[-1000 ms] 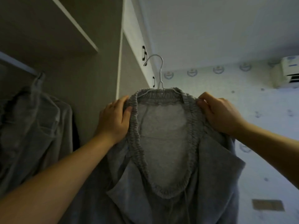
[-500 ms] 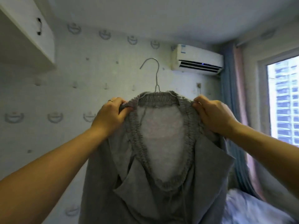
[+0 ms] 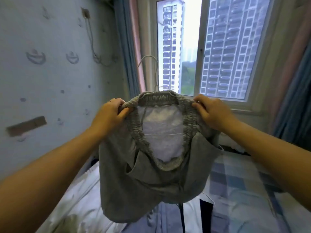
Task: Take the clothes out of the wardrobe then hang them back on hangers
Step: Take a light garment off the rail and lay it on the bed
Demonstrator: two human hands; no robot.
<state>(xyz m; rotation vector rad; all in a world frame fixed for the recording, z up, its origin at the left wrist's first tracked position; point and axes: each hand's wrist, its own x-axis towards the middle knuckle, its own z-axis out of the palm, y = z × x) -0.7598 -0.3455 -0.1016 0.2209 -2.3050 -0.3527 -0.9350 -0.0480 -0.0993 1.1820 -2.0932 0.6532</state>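
Left hand [image 3: 110, 115] and right hand [image 3: 211, 113] pinch the grey shorts [image 3: 151, 182] at the elastic waistband, judged soft, light, limp on the wire hanger [image 3: 155, 78].

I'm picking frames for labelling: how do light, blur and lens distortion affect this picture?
In the head view the window backlights the scene, its sky blown white; in the head view daylight glows through the thin cloth of the grey shorts; the head view renders the left hand and right hand fairly sharp but smears the bed below; its wide angle tilts the curtains.
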